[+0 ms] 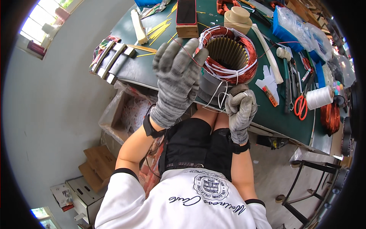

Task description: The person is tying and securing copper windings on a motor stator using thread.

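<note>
Stator: grey metal cylinder with red-brown wire windings laced in white (pixel 219 72), upright at the near edge of the dark green counter (pixel 280 120), bore facing up; both hands at it, one on its left, one at its front right.
Left hand: grey knit glove (pixel 177 74), wide, fingers extended, tips by the left winding rim and hiding part of it; contact, can't tell.
Right hand: grey knit glove (pixel 242 107), narrow, fingers curled on thin white cord (pixel 216 91) that loops down the stator's front.
Behind stator: stacked beige round blocks (pixel 237 19), close up; black-screened phone with red edge (pixel 187 12) on a wooden block (pixel 187 31) to their left.
Left side: loose thin yellow strips (pixel 159 30), long off-white bar (pixel 138 26), shiny metal bars (pixel 112 61) near the counter edge.
Right side: long white tube (pixel 268 55) slanting past the stator, white paper cutouts (pixel 268 78), white-headed mallet (pixel 284 53), red-handled scissors (pixel 300 107), white thread spool (pixel 319 98).
Far right: blue bin (pixel 280 23) under clear plastic bags (pixel 301 30).
Floor left: open cardboard box (pixel 108 110) of shredded paper.
</note>
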A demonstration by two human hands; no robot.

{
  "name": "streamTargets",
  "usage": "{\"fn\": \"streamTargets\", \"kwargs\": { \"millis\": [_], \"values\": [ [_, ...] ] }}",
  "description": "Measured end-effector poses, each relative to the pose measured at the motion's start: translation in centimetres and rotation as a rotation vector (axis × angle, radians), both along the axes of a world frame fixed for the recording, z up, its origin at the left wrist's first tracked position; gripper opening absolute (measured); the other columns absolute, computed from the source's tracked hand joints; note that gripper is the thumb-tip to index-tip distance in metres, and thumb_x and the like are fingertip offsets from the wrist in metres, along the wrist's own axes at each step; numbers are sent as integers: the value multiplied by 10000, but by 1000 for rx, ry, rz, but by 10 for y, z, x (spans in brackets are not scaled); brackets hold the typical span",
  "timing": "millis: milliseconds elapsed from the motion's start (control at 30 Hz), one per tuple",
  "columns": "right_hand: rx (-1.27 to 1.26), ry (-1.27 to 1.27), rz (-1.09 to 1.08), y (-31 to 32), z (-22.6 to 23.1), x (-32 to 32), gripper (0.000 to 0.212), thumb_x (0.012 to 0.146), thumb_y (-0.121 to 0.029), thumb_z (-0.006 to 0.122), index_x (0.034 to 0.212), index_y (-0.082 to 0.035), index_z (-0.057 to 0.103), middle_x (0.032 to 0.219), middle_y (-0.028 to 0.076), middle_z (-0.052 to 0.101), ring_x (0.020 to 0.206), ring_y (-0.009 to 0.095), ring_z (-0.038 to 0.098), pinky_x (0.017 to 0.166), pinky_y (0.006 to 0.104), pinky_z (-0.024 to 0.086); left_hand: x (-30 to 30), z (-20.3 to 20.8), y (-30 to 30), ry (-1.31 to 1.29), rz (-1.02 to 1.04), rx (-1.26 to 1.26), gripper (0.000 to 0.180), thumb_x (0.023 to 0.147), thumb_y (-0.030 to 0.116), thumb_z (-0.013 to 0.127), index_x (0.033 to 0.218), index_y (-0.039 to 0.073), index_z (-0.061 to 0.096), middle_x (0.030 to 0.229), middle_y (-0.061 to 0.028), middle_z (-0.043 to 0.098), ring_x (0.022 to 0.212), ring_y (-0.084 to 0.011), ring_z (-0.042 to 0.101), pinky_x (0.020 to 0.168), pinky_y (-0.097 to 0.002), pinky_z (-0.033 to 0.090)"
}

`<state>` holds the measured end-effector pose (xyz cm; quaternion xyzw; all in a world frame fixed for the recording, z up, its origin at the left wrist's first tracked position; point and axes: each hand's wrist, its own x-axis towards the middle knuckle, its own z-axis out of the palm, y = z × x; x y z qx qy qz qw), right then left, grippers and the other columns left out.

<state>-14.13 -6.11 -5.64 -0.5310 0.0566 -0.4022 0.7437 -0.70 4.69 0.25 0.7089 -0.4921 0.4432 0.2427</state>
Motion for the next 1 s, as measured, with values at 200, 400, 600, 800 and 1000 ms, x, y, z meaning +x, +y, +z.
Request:
{"fn": "streamTargets", "kwargs": {
  "millis": [200,400,600,800,1000],
  "values": [
    [1,19,39,-4,-4,-1,416,900,-426,499,711,-57,462,591,-8,411,439,33,288,391,172,289,-1,1,-11,89,-124,194,315,713,72,574,1025,88,605,979,-77,549,888,-276,533,815,-415,407],
    [-30,25,22,-4,-6,-2,412,909,-413,488,715,-51,467,562,1,408,418,39,282,384,184,291,-1,10,-5,371,-310,180,242,719,-29,583,945,56,579,854,-104,568,827,-305,532,764,-379,419],
    [-23,27,20,-3,-6,-1,409,909,-411,490,713,-53,466,548,-4,400,414,41,287,385,185,297,5,3,-3,429,-388,174,204,753,-26,586,943,46,604,845,-100,596,797,-283,566,723,-350,455],
    [18,33,34,-4,-8,-3,394,910,-371,478,732,-26,549,563,5,470,466,53,389,439,201,306,9,10,-2,591,-496,219,188,789,5,593,971,38,627,800,-109,623,707,-248,603,646,-308,481],
    [33,53,-7,-1,-2,-3,367,919,-336,465,735,-29,546,574,4,472,460,51,383,434,203,301,-2,6,2,696,-457,133,159,775,4,585,930,34,608,792,-116,609,709,-249,613,655,-299,489]
  ]
}}
